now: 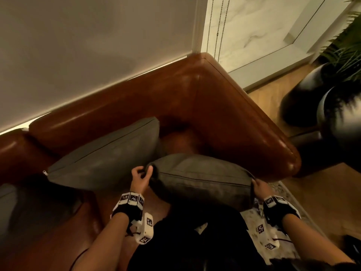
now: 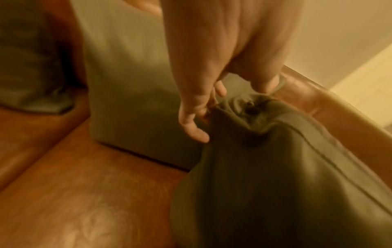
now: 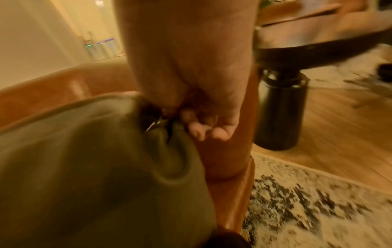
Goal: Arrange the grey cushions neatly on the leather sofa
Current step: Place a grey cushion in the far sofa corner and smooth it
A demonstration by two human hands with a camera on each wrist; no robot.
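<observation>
Brown leather sofa [image 1: 224, 106] fills the corner under a pale wall, its armrest running toward 4 o'clock. Left hand [image 1: 139, 179] pinches the left corner of the held cushion [image 1: 201, 178]; the left wrist view shows the thumb and fingers [image 2: 194, 127] curled onto bunched fabric, which the head view only hints at. Right hand [image 1: 260, 187] grips the right corner; the right wrist view shows its fingers [image 3: 208, 129] curled tightly beside the zipper end, hidden from the head view. This cushion is lifted above the seat front, its right edge near the armrest. At 10 o'clock a second cushion [image 1: 105, 153] leans against the backrest, with bare seat between it and the corner. Beyond the armrest: rug [image 3: 318, 209], black pedestal table [image 3: 280, 109], plant pots [image 1: 312, 98].
</observation>
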